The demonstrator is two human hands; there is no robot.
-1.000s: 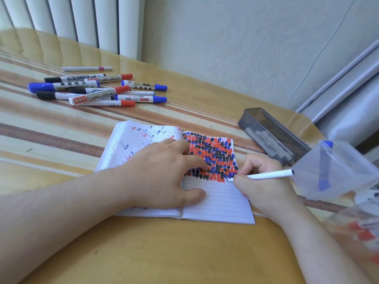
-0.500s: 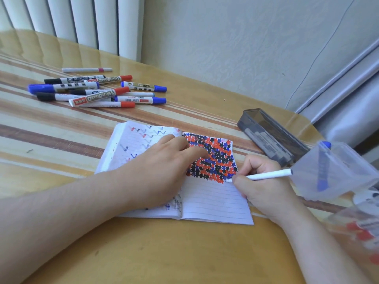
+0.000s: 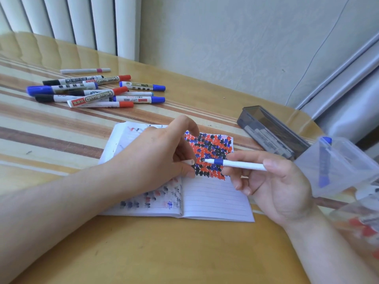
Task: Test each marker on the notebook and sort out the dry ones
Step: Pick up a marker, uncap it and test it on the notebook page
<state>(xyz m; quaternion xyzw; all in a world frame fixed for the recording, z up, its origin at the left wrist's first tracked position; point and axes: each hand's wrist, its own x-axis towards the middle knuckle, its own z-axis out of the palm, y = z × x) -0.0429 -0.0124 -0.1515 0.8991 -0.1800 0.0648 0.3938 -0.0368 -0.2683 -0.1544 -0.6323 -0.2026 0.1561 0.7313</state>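
A striped wooden table (image 3: 61,140) seen from above and behind a seated person's two bare forearms. At far left, toward the back, lies a loose pile of whiteboard markers (image 3: 96,92) with black, blue and red caps, some crossing each other; just behind the pile a thin white pen with a pink band (image 3: 85,70) lies alone. Nearer the middle, an open lined notebook (image 3: 215,199) lies flat on the table. Its left page carries small test scribbles, and the top of its right page is filled with a dense patch of red, blue and black marks. The left hand (image 3: 155,158) hovers over the left page, fingers curled, pinching a small white cap (image 3: 189,162) between thumb and fingertips. Just right of the cap, tip pointing at it with a small gap between them, is a slim white marker with a blue band (image 3: 233,163), held level above the scribbled patch. The right hand (image 3: 272,181) grips this marker by its rear end, palm turned up. Behind the right hand a dark translucent box (image 3: 268,132) lies on the table. At far right a clear plastic container (image 3: 336,167) holds a blue marker (image 3: 324,160) standing upright
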